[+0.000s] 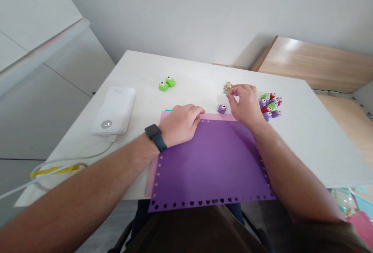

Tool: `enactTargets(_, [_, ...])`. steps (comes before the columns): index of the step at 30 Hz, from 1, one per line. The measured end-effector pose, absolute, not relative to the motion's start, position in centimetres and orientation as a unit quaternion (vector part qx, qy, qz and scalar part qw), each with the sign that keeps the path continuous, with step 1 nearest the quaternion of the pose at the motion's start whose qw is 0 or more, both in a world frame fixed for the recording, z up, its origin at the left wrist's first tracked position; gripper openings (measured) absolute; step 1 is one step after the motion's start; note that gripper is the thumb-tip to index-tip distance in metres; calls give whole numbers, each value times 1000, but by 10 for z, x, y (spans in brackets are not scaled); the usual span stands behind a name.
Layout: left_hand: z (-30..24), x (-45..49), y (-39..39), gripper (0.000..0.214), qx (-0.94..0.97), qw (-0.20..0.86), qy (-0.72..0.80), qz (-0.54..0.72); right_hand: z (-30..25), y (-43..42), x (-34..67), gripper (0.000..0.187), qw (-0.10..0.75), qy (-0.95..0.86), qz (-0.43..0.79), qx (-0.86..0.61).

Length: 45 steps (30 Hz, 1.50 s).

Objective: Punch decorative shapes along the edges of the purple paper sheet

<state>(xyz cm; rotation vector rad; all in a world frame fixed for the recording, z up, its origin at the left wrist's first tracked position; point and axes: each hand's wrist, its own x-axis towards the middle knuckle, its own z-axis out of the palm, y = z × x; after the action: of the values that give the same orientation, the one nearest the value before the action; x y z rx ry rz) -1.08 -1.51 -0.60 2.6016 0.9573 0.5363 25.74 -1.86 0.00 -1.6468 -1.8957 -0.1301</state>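
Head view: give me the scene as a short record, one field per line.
Left hand: resting on the purple sheet's upper left; dark watch on wrist
Right hand: thumb and forefinger close together beside the confetti pile; grip contents unclear
Purple sheet: over a pink sheet; star and heart holes along its near edge
Lone purple punch: just beyond the sheets
Green punches: two, far side
Mixed punches: green, red, purple, right of right hand
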Motion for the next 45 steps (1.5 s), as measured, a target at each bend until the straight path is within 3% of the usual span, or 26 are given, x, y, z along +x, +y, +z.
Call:
enactTargets(5, [-8,-11,-15,24,910,157,333,192,-11,0,291,16,287,-643,-72,-707])
enactTargets(12, [-8,-11,-14,25,909,160,330,196,-12,-2,294,27,284,-653,-49,-700])
enactTargets(16, [-7,-11,-15,24,909,161,332,195,8,-19,279,29,304,-665,25,-681])
enactTargets(19, [-6,-10,-15,25,908,162,333,198,20,-35,266,34,250,-729,91,-630])
enactTargets(29, [-5,-11,-15,26,899,178,341,209,20,-41,260,23,167,-778,110,-595])
enactTargets(37, [-5,-10,-15,27,898,182,343,209,28,-48,247,19,216,-785,99,-573])
enactTargets(45, [-5,-10,-14,28,894,187,346,215,27,-55,238,23,211,-814,124,-527])
